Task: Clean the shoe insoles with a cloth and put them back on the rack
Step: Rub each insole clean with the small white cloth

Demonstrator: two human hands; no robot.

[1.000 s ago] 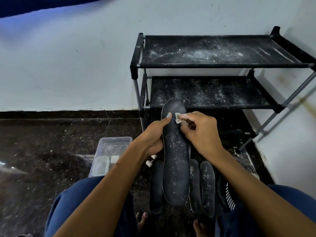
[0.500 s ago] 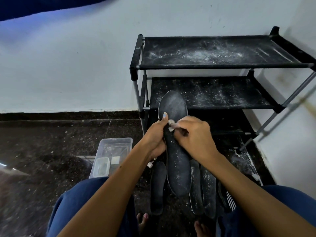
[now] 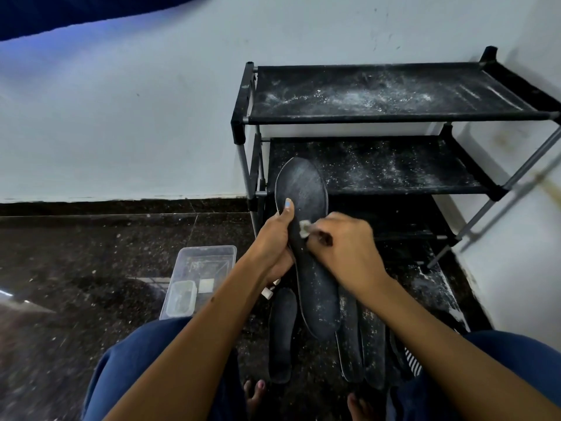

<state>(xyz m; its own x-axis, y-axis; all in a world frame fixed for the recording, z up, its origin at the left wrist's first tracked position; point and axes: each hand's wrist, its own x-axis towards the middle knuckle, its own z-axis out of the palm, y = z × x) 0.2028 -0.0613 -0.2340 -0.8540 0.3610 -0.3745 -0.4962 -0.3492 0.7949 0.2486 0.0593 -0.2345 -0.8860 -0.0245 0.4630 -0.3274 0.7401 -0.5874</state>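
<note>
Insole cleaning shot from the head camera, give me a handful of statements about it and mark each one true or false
1. The left hand holds the raised insole by its edge. True.
2. The right hand presses a small pale cloth against the insole. True.
3. The shoe rack shelves are full of insoles. False: no insoles lie on the shelves in view, which show only white dust.
4. More insoles lie on the floor below the hands. True.
5. The clear plastic container sits on the top shelf. False: it is on the floor, to the left of the rack.
</note>
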